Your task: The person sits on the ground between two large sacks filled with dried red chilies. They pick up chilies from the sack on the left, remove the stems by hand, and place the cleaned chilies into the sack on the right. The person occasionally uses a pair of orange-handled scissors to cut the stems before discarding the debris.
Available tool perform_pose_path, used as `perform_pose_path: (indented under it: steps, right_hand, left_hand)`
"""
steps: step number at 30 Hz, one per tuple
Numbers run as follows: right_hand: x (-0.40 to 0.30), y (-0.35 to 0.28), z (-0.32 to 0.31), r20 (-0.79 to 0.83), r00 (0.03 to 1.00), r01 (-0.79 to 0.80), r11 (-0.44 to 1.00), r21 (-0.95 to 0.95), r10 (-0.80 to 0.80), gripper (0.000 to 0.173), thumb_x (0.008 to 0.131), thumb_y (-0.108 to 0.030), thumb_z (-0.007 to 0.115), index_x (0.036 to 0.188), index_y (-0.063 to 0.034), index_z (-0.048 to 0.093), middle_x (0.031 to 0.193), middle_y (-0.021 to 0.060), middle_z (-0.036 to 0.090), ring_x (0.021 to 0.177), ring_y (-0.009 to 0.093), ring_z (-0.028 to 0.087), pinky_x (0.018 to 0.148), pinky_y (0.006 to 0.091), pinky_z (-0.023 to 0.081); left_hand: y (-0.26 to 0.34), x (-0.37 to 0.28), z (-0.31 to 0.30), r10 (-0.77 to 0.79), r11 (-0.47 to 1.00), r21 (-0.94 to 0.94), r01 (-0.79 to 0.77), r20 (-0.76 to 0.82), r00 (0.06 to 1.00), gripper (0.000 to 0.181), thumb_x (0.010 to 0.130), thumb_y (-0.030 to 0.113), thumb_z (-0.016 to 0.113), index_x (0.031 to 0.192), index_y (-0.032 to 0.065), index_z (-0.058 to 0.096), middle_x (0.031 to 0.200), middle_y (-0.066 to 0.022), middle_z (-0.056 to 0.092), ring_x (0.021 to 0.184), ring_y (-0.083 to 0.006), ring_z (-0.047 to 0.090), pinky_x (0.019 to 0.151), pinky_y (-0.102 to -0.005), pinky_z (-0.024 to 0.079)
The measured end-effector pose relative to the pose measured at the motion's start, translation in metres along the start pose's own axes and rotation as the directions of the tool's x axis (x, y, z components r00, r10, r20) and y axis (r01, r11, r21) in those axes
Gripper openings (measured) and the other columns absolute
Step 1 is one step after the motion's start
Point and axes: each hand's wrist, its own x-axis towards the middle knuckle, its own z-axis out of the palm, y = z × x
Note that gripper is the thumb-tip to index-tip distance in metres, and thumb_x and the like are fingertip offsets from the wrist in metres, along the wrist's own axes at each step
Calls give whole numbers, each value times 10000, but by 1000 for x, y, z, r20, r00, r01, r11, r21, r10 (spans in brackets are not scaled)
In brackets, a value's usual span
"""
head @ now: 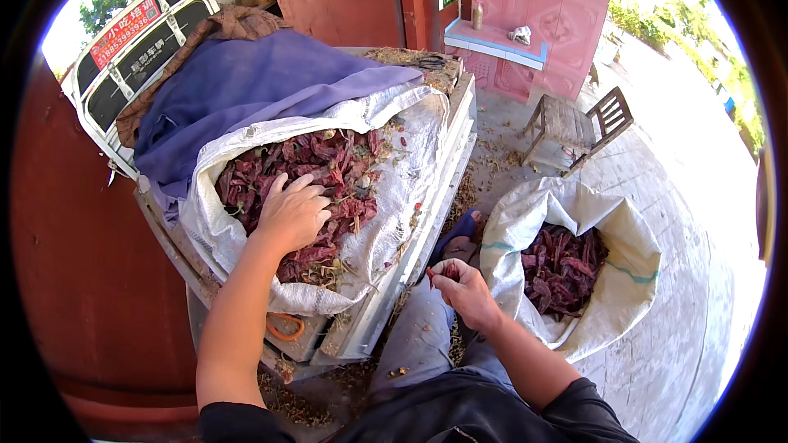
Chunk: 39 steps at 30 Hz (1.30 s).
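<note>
Dried red chili peppers (308, 163) fill the mouth of a white woven sack (406, 178) lying on a truck or cart bed. My left hand (292, 212) rests on these peppers, fingers spread; whether it pinches one cannot be told. Above my thigh, my right hand (462, 289) is closed around dried red chili pieces (452, 271). To its right stands an upright, open woven sack (622, 258), its top rolled outward, with dark red dried chilies (563, 271) inside.
A purple cloth (258, 74) covers the far part of the load. The bed's metal side edge (425, 231) runs between the sacks. Beyond the upright sack stands a wooden chair (569, 129). Plant debris (295, 400) litters the ground. An orange loop (286, 327) hangs at the bed's near end.
</note>
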Motion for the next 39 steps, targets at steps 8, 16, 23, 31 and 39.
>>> perform_pose_path:
  steps: [8, 16, 23, 31, 39]
  right_hand:
    - [-56, 36, -33, 24, 996, -90, 996, 0, 90, 73, 1033, -75, 689, 1073, -39, 640, 844, -23, 636, 629, 35, 513, 551, 213, 388]
    - [-94, 60, -60, -139, 986, -89, 994, 59, 96, 96, 1018, -89, 699, 1092, -45, 656, 841, -20, 646, 634, 42, 522, 565, 215, 403]
    - [-101, 66, -74, -150, 976, -143, 986, 90, 155, 88, 1020, -98, 684, 1090, -50, 660, 852, -4, 661, 615, 59, 528, 552, 225, 396]
    - [-53, -1, -34, 27, 999, -47, 949, 313, 40, 184, 1046, -89, 611, 1202, -19, 679, 873, -30, 604, 632, 57, 492, 573, 223, 388]
    - [-54, 7, 8, 286, 955, -104, 993, 64, 81, 306, 1037, -303, 722, 1178, -31, 704, 791, -68, 536, 632, 33, 409, 555, 234, 328]
  left_hand:
    - [57, 62, -9, 178, 956, -120, -268, -491, 853, 149, 910, 97, 637, 927, 120, 784, 982, -50, 760, 1039, -260, 678, 967, -434, 455]
    - [43, 116, 20, -54, 980, 199, 32, 107, 993, 140, 909, 157, 716, 986, 158, 834, 1068, -37, 774, 1173, -238, 643, 1012, -453, 410]
    - [14, 106, 33, -39, 958, -285, -30, -235, 971, 237, 873, 222, 770, 1082, 113, 784, 1103, -75, 760, 1133, -298, 664, 1063, -473, 414]
    - [74, 27, -39, 6, 815, -504, -284, -484, 875, 265, 830, 126, 791, 1071, 21, 753, 1092, -146, 762, 1037, -347, 699, 993, -442, 496]
    - [188, -87, 10, 151, 840, -481, -252, -238, 959, 234, 878, 218, 739, 1065, 90, 681, 955, -98, 722, 916, -335, 698, 831, -484, 508]
